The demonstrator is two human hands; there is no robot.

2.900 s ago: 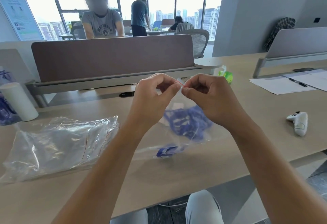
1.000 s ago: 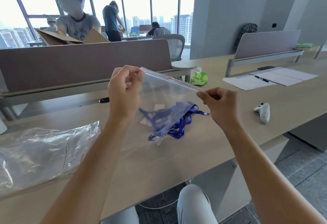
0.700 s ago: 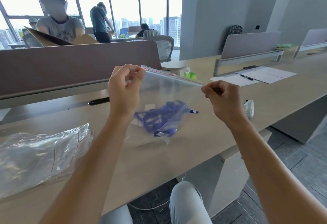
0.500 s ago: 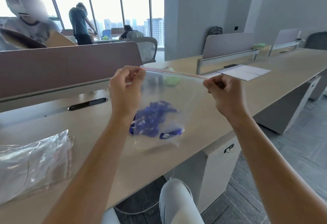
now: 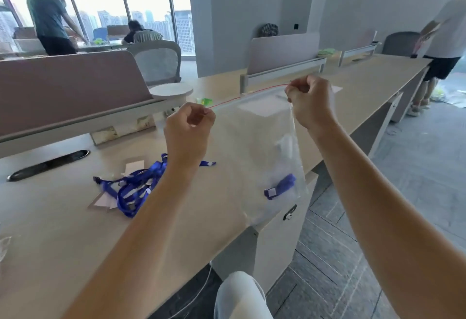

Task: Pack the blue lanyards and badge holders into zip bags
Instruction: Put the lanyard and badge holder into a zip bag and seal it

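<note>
1. lying on the desk [image 5: 63, 238] to the left of the left hand, partly hidden behind its forearm, is a tangled heap of blue lanyards [image 5: 131, 187] with clear badge holders [image 5: 103, 201] mixed in under them.
2. left hand [image 5: 187, 133] is raised above the desk, fingers curled, thumb and forefinger pinching the left top corner of a clear zip bag [image 5: 259, 147].
3. between the two hands runs the bag's red-lined top edge, pulled taut and sloping up toward the right hand; the bag hangs below it, over the desk's front edge.
4. low in the bag, below the right hand, sits a blue lanyard piece [image 5: 280, 187]; what else is inside i cannot tell.
5. right hand [image 5: 311, 101] is held higher and farther out, fingers curled, pinching the bag's right top corner.
</note>
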